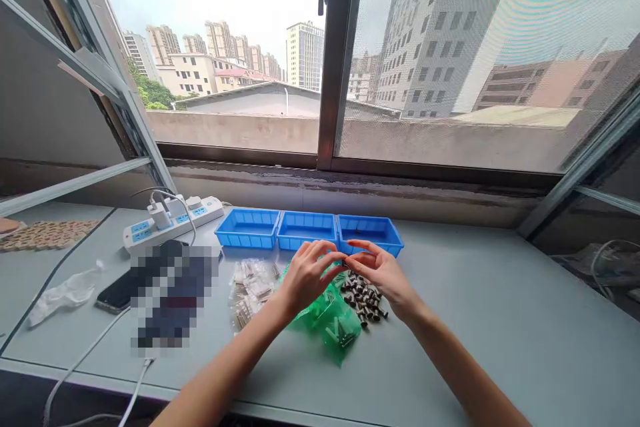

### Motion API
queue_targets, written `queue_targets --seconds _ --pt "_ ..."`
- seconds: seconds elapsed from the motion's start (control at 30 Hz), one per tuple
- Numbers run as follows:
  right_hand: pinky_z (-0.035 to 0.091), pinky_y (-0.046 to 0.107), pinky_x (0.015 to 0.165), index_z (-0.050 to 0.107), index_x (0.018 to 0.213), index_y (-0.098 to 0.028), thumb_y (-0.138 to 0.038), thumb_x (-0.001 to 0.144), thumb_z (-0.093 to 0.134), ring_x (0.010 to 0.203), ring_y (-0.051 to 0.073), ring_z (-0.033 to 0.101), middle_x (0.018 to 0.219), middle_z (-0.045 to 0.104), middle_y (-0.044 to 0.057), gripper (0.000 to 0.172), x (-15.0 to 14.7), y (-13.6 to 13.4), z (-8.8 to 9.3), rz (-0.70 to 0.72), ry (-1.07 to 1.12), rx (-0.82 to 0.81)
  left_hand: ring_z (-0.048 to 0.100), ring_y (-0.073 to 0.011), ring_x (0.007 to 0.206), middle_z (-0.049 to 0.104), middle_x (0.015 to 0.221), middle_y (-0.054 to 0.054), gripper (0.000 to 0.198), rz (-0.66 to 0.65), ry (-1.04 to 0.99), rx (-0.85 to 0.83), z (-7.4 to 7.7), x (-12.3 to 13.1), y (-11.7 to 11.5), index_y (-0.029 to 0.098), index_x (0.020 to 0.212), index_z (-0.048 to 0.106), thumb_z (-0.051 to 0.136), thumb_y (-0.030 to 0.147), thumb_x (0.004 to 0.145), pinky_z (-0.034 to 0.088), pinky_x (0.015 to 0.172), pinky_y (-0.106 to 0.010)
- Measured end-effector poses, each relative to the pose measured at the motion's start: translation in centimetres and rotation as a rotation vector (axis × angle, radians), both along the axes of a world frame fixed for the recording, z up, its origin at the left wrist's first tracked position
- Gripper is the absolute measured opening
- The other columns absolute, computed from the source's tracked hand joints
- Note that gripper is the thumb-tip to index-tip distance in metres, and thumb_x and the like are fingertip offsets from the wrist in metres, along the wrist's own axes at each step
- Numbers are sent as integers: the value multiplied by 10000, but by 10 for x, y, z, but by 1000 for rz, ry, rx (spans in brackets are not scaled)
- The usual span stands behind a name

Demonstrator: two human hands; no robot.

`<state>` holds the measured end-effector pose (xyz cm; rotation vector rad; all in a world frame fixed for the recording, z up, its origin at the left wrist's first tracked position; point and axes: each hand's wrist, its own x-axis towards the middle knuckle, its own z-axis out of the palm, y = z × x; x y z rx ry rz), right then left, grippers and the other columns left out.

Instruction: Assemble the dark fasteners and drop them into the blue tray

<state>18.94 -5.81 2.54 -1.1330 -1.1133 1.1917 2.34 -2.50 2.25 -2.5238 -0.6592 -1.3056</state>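
Observation:
My left hand (306, 277) and my right hand (381, 273) meet above the table, fingertips pinched together on a small dark part that I cannot make out. Under them lies a heap of small dark metal parts (363, 298). A green plastic bag (330, 320) with screws lies below my left hand. Clear bags of small parts (250, 290) lie to its left. Three blue trays (307, 229) stand in a row just behind my hands; the right one holds a tiny dark piece.
A white power strip (173, 220) with plugs and cables stands at the back left. A phone (117, 291) and a blurred-out object (170, 297) lie left of the bags. A crumpled clear wrapper (65, 295) lies at far left. A window ledge (350, 187) runs behind the table.

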Motion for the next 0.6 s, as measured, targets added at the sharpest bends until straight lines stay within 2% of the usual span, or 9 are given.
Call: queue_targets --seconds 0.23,0.4,0.6 --pt "283 185 415 668 983 -203 -479 519 820 643 136 562 796 710 45 561 -3 2 -2 84 148 -110 596 -124 733 629 854 -31 207 5 -25 17 4 0 -1 188 977 598 406 266 965 474 681 -249" --pt "291 175 428 705 948 -237 -486 516 821 668 120 513 893 680 34 512 -8 -1 -2 84 177 -165 590 -126 715 626 878 -37 229 25 -13 5 2 -1 1 193 976 603 385 261 970 484 666 -256" --pt "265 204 384 719 922 -212 -593 540 763 464 81 367 632 604 -7 542 -11 4 -7 41 98 -63 603 -151 771 622 907 -39 139 57 3 -49 -4 -2 2 199 927 608 525 308 911 498 707 -287"
